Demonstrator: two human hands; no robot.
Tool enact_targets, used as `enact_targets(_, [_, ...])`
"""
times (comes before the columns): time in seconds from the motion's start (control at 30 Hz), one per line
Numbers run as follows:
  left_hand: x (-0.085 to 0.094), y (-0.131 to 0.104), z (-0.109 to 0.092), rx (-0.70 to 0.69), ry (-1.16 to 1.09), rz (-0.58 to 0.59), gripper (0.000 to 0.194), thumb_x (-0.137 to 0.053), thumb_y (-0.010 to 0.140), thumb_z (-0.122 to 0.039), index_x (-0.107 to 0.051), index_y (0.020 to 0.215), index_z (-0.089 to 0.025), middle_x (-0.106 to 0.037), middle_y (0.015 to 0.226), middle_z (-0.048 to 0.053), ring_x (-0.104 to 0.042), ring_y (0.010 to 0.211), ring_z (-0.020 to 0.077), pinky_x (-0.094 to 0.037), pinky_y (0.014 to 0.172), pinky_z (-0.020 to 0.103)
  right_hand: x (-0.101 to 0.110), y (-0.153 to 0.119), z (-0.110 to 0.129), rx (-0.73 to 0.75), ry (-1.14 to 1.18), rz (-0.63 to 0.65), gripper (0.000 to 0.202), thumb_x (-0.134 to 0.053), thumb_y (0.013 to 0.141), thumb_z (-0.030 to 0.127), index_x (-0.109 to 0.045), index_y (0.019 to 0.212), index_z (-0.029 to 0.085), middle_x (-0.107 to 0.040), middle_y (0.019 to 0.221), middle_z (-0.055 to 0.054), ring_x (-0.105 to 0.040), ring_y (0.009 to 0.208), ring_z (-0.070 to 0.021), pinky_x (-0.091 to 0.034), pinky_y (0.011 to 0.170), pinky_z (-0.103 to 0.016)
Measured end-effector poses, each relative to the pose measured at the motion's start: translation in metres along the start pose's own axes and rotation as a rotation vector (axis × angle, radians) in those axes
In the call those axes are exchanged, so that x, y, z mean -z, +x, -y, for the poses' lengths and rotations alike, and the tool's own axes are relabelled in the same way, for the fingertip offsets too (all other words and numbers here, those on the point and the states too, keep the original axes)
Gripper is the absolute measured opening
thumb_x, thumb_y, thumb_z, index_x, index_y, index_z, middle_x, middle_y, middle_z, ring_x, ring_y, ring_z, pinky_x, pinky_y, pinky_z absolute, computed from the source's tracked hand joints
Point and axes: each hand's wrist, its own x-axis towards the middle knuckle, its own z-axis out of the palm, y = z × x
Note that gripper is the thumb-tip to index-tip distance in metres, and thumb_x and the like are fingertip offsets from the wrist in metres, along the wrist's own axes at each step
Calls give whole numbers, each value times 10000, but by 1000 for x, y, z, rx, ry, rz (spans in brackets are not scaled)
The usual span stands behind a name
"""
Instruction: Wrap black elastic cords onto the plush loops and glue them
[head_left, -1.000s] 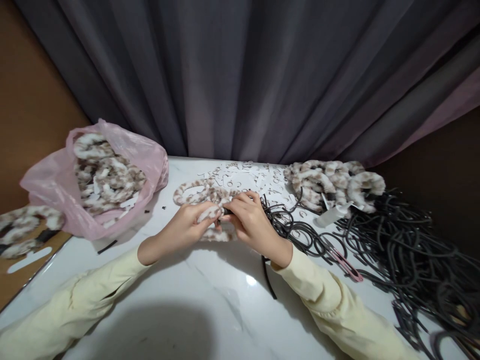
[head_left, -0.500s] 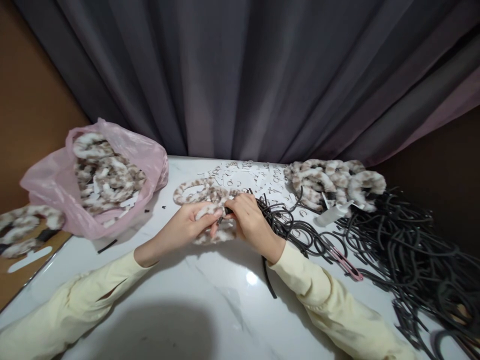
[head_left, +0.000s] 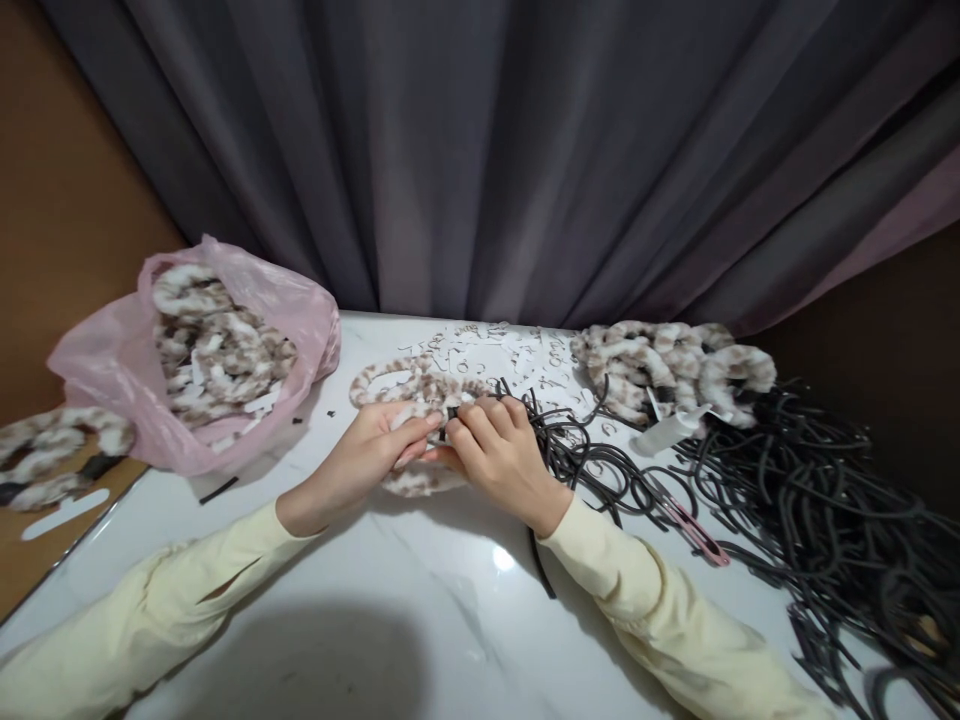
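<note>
Over the near part of the white tabletop, the left hand pinches a brown-and-white furry strip between thumb and fingers. The strip is between both hands; the right hand curls its fingers around a black end there, their tips partly hidden. Black cords lie to the right. Just beyond the hands rests a furry loop, then scattered scraps before a dark curtain.

We see a dim curtain, a small glare on the table, a soft-edged shadow nearer us, and smeared fine detail.
</note>
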Motion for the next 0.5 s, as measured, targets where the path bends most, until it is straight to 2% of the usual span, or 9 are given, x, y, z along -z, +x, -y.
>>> enact_targets(0.13, [1, -2, -3, -2, 30, 26, 391, -507, 824, -384, -339, 537, -180, -303, 436, -71, -250, 411, 61, -210, 415, 211, 1, 2, -2, 67, -97, -6, 159, -425, 929, 260, -551, 880, 176, -544, 790, -70, -470, 776, -204, -336, 750, -371])
enact_targets(0.23, [4, -2, -4, -26, 75, 39, 401, -510, 828, -379, -341, 526, -177, -304, 429, -70, -254, 413, 61, -203, 416, 213, 4, 6, -7, 156, -89, -20, 111, -447, 897, 147, -555, 877, 166, -526, 728, -51, -465, 733, -188, -368, 679, -339])
enact_targets(0.37, [7, -1, -3, -75, 114, 57, 415, -511, 837, -382, -346, 520, -173, -331, 426, -65, -284, 420, 62, -238, 430, 213, 7, 7, -13, 241, -39, -47, 118, -449, 896, 130, -553, 849, 157, -545, 729, -52, -487, 744, -182, -409, 638, -322])
enact_targets(0.5, [9, -2, -4, -117, 157, 20, 411, -521, 831, -381, -347, 523, -173, -338, 434, -65, -295, 422, 61, -239, 425, 208, 8, 5, -14, 308, -6, -131, 90, -486, 882, 140, -556, 826, 149, -579, 768, -66, -521, 765, -188, -458, 670, -329])
